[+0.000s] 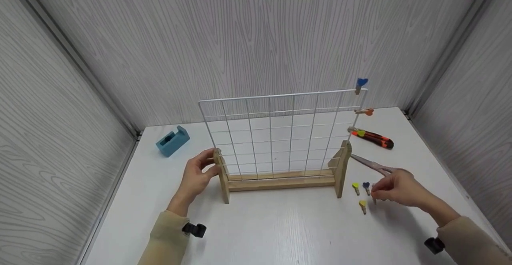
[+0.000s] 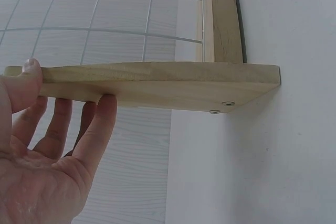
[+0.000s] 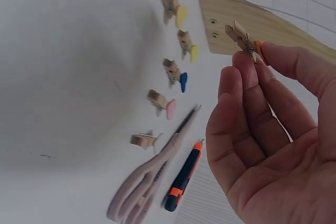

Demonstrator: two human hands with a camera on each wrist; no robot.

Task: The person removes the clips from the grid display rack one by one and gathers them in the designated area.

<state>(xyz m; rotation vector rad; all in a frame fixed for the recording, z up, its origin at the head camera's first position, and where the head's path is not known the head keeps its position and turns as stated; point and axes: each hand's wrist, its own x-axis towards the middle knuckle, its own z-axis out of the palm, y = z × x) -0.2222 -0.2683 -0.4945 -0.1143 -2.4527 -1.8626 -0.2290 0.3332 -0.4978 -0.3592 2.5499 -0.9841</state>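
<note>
In the head view a white wire grid [image 1: 282, 137] stands upright in a wooden stand [image 1: 282, 184]. My left hand [image 1: 196, 177] holds the stand's left end panel [image 2: 163, 85], thumb over its edge and fingertips against the outer face. Between thumb and fingertips my right hand [image 3: 273, 114] pinches a small wooden clothespin [image 3: 242, 39] with an orange decoration, raised above the table. Heart clothespins, one blue [image 1: 361, 82], one orange [image 1: 369, 112] and one yellow [image 1: 361, 133], sit along the grid's right side.
Several loose clothespins lie right of the stand, among them yellow [image 1: 356, 188], dark blue [image 1: 366, 187] and pink [image 3: 161, 104] ones. Scissors [image 3: 152, 169] and a black-and-orange utility knife [image 3: 184, 177] lie beyond them. A teal tape dispenser [image 1: 173, 141] stands at the back left.
</note>
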